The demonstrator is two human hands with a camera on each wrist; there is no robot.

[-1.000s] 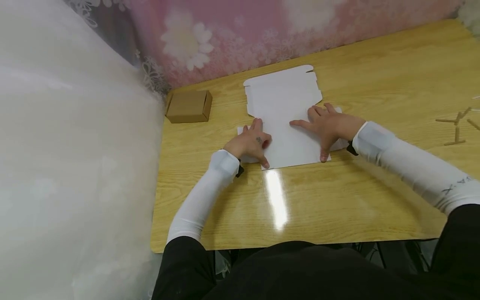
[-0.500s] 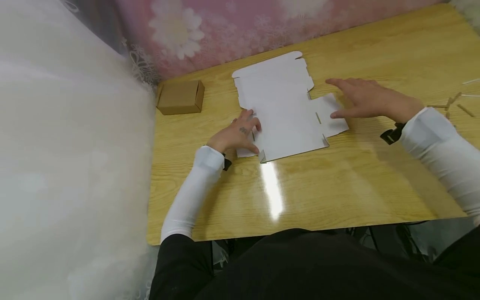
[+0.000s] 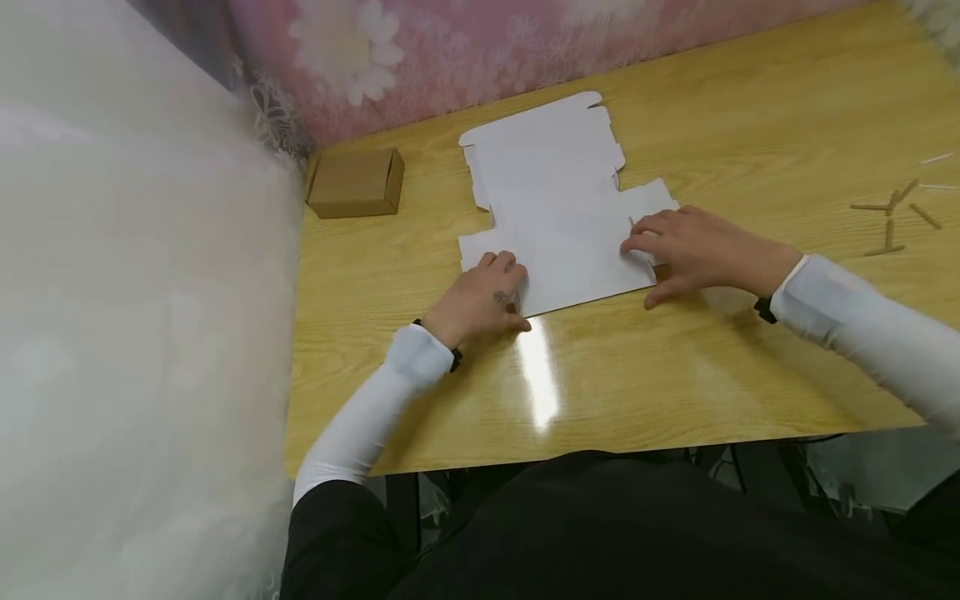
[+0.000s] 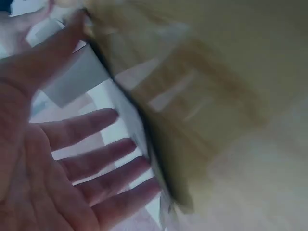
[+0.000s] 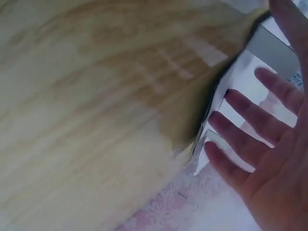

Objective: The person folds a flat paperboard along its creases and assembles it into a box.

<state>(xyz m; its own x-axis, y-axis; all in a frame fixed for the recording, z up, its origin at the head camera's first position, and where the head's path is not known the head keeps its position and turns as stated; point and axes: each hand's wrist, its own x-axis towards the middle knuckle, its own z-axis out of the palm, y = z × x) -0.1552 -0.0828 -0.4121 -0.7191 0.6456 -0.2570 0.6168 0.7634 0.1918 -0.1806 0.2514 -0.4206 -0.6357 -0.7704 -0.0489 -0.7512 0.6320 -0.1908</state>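
Observation:
A white unfolded cardboard box (image 3: 558, 208) lies spread out in the middle of the table, its lid panel toward the wall. At its front left corner, my left hand (image 3: 483, 296) has its fingers over the left side flap and its thumb at the front edge. My right hand (image 3: 693, 250) lies across the right side flap, thumb near the front right corner. Both wrist views show long, spread fingers along the cardboard. A small corner tab (image 4: 77, 77) stands up beside the left thumb; another corner tab (image 5: 274, 50) rises by the right thumb.
A closed brown cardboard box (image 3: 356, 183) sits at the back left of the wooden table (image 3: 712, 367). Several short brown sticks (image 3: 892, 204) and white sticks (image 3: 937, 185) are scattered at the far right. A pink floral curtain (image 3: 450, 58) hangs behind the table.
My right hand lifts off the front right corner, swings out to the right, then comes back onto the right flap. My left hand shifts toward the front left corner. Small front tabs have come up.

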